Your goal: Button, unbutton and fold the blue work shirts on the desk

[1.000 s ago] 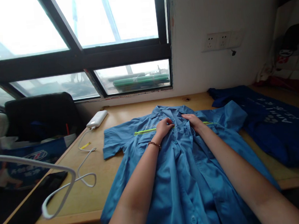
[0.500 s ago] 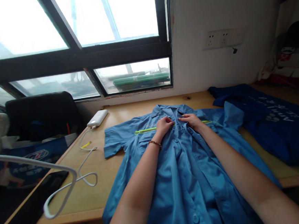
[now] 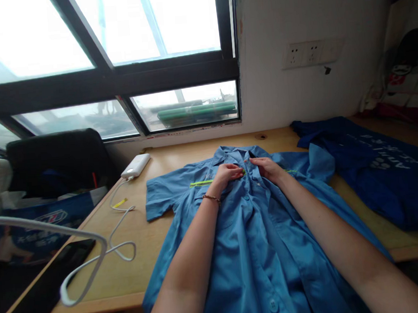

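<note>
A light blue short-sleeved work shirt (image 3: 233, 241) with a yellow-green stripe across the chest lies spread front side up, its collar towards the window. My left hand (image 3: 228, 173), a beaded bracelet on its wrist, pinches the front edge of the shirt just below the collar. Opposite it, my right hand (image 3: 268, 167) has its fingers closed on the other front edge, which is lifted a little. The fingertips of both hands are a small gap apart. Lower on the front a large button (image 3: 273, 306) shows; whether a small button is between my fingers is hidden.
The shirt rests on a wooden table (image 3: 159, 257). A dark blue shirt (image 3: 384, 171) with white print lies at the right. On the left are a white power bank (image 3: 136, 165), its white cable (image 3: 103, 246) and a black chair (image 3: 60, 158). A window and wall sockets (image 3: 305, 53) are behind.
My left hand has shifted slightly to the left. My right fingers have moved up a little, raising the right front edge. The shirt's right sleeve has shifted slightly leftward.
</note>
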The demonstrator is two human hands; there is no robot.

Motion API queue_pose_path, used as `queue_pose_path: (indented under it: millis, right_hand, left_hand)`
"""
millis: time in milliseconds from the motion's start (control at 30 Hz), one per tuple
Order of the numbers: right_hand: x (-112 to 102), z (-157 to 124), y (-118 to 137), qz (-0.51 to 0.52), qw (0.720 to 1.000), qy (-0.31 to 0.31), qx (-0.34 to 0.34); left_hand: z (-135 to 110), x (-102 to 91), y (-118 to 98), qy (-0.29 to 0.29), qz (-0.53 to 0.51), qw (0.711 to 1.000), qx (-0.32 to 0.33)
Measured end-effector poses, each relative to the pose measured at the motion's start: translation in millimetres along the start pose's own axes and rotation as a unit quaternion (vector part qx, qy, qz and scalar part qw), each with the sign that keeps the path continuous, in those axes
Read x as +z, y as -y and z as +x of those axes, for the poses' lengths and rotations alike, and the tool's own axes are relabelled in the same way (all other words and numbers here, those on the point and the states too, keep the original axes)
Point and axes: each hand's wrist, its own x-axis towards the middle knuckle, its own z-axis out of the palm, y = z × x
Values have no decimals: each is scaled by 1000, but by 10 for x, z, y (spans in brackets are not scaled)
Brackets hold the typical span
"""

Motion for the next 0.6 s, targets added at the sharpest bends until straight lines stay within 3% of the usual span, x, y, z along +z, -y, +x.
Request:
queue_pose_path:
  millis: [67,167,300,500,600]
  right_hand:
    - [23,39,-61,10,1000,13,7]
    - [25,115,-213,-27,999,-36,14]
    - [-9,175,-328,-47,997,-68,0]
    - [-66,141,-236,-27,997,-64,-20]
    - [-93,114,-177,-33,996,-69,-34]
  left_hand:
    - [-12,-10,2,20,-66,997,-27]
    - [-19,-15,34,31,-97,994,-35]
    - [-21,33,64,1,-96,995,-6]
    - [3,157,70,-3,41,999,24]
    - [32,185,89,-52,92,994,27]
